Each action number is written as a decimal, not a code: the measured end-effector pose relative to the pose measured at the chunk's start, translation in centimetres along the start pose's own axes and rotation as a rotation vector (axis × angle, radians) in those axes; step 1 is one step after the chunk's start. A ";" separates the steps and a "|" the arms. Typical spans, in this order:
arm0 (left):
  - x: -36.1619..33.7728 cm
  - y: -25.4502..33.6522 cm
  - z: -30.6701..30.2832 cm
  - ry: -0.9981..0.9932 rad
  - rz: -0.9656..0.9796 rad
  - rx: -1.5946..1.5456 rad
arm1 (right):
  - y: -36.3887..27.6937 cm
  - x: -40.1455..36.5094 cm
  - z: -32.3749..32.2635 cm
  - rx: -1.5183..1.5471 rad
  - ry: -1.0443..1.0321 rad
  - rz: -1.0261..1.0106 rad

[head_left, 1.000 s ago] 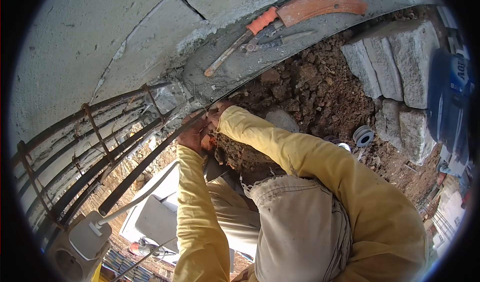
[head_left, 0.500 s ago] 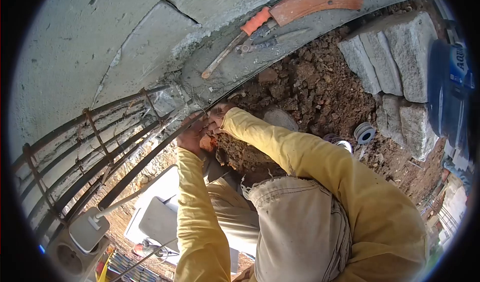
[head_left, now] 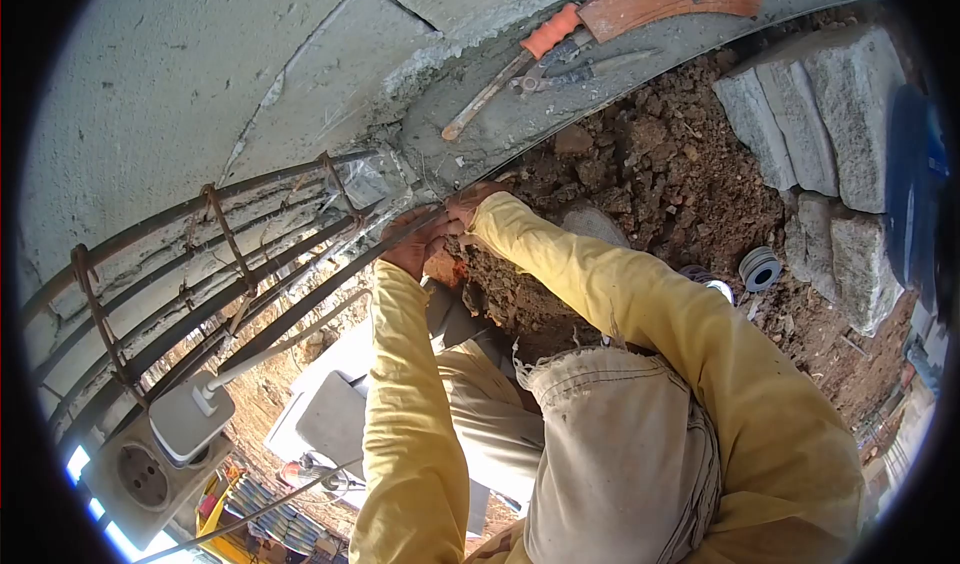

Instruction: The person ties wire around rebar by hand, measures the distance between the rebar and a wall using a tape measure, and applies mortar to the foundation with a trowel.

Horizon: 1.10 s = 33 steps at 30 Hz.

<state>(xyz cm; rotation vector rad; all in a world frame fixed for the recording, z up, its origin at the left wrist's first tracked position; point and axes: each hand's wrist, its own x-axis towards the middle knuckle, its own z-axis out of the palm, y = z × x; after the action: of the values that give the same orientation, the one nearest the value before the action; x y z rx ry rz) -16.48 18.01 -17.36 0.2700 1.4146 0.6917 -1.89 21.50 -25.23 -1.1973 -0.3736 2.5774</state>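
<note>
Both of my hands meet at the end of the rusty rebar cage [head_left: 215, 239], below the grey concrete ledge. My left hand [head_left: 415, 241] lies at a dark bar near the corner; its fingers are partly hidden by the bar and shadow. My right hand [head_left: 474, 204] is close against it, at the ledge's lower edge, with its fingertips hidden. What either hand holds cannot be made out. On the ledge above lie an orange-handled tool with a wooden piece [head_left: 665, 6] and dirty pliers [head_left: 550, 76].
Brown soil [head_left: 670, 164] lies right of my hands, with a wire spool [head_left: 760, 269], stacked stone blocks [head_left: 840, 134] and a blue bottle [head_left: 912, 194]. At lower left are a power socket [head_left: 143, 476], a plug [head_left: 190, 419] and a white container [head_left: 320, 434].
The whole view has shifted, so the ledge, tools and hands appear further right. My hands stay together at the same corner of the rebar.
</note>
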 end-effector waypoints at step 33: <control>-1.5 -1.4 2.9 0.231 0.101 0.036 | -0.6 -4.8 1.8 0.060 0.241 -0.217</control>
<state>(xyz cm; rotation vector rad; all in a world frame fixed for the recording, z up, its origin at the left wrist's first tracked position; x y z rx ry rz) -13.33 16.67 -16.52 0.2988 1.6427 0.8005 -0.25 20.16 -20.55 -1.3469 -0.3495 2.2164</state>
